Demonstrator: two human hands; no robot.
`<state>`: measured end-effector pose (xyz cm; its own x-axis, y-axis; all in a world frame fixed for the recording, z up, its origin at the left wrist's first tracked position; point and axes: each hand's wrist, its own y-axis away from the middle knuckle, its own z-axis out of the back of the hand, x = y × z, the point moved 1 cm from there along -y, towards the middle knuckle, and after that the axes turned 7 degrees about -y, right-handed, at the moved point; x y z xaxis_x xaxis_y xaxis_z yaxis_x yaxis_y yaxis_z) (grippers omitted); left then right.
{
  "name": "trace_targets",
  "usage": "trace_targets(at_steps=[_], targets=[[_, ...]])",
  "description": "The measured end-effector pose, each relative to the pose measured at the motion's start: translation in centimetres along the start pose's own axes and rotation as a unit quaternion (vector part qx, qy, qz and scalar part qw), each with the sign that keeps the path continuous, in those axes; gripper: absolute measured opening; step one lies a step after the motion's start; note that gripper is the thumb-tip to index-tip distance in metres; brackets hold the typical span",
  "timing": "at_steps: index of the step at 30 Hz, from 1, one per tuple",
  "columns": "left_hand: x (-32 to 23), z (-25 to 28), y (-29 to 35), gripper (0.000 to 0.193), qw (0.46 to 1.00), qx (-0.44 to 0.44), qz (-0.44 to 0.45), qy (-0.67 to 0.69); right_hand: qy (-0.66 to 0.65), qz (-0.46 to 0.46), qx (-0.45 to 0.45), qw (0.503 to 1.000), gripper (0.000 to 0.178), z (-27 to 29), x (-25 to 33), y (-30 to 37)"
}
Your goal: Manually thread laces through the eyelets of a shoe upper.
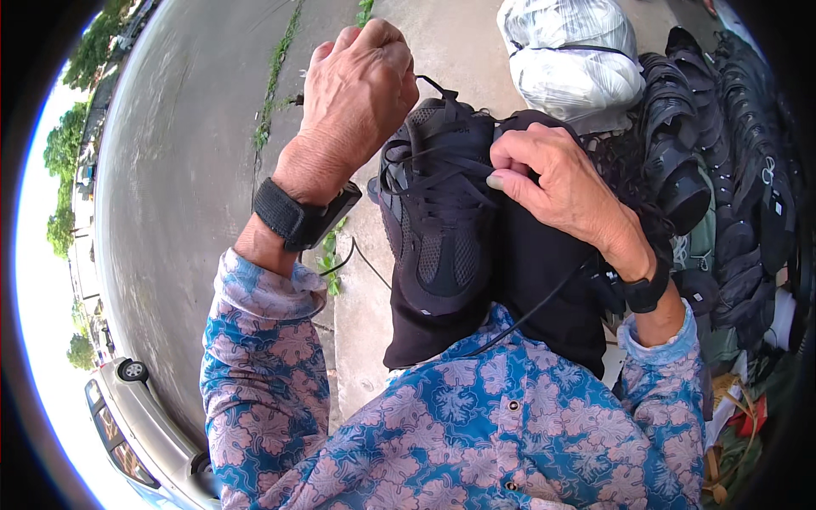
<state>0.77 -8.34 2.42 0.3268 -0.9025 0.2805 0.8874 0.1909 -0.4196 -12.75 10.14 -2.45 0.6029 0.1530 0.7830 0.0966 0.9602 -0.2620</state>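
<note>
A black sneaker [442,229] with mesh panels rests on my lap, toe toward me. Its black laces [442,174] lie in loose loops over the tongue. My left hand [361,85] is closed in a fist beyond the shoe's left side, with a dark lace end running from it to the shoe's collar. To the right of the tongue, my right hand [548,174] pinches with thumb and fingers at the lace's other side. The fingertips partly hide what they hold there. Each wrist wears a black strap, and a dark box sits on the left one.
A white plastic bag [574,59], tied round with a dark cord, stands ahead. Stacked rows of black shoes [735,161] fill the right side. A thin cable [535,310] crosses my lap. Pavement stretches leftward, with a parked car [140,433] at the lower left.
</note>
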Motion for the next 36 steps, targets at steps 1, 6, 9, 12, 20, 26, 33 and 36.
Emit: trace_targets(at_steps=[1,6,9,12,20,26,33,36], targets=[[-0.3,0.1,0.0,0.004,1.000,0.000,-0.003,0.014,-0.008,0.010,-0.012,1.000,0.008,-0.1,0.1,-0.2],[-0.7,0.1,0.0,0.004,0.999,-0.007,-0.004,0.049,0.002,0.048,-0.016,0.999,0.002,0.4,-0.3,0.2],[-0.7,-0.2,0.0,0.003,0.998,-0.016,0.001,0.063,-0.023,0.039,0.004,0.999,0.004,1.7,-0.7,1.4],[-0.8,-0.3,-0.1,0.003,0.998,-0.025,0.002,0.062,-0.032,-0.013,0.013,0.999,0.004,2.3,-0.9,2.4],[-0.2,-1.0,-1.3,0.006,0.996,-0.053,0.070,-0.011,0.035,0.017,0.002,0.999,0.004,1.0,-0.8,2.3],[-0.4,0.3,1.4,0.026,0.962,0.109,0.195,0.160,0.026,0.030,-0.023,0.999,0.011,0.8,-1.3,2.4],[-1.8,2.3,5.2,0.039,0.855,0.247,0.302,0.342,0.014,0.042,-0.035,0.998,0.013,0.4,-2.0,2.4],[-2.3,2.6,5.9,0.034,0.849,0.237,0.287,0.375,0.019,0.042,-0.039,0.998,0.012,0.3,-2.0,2.4]])
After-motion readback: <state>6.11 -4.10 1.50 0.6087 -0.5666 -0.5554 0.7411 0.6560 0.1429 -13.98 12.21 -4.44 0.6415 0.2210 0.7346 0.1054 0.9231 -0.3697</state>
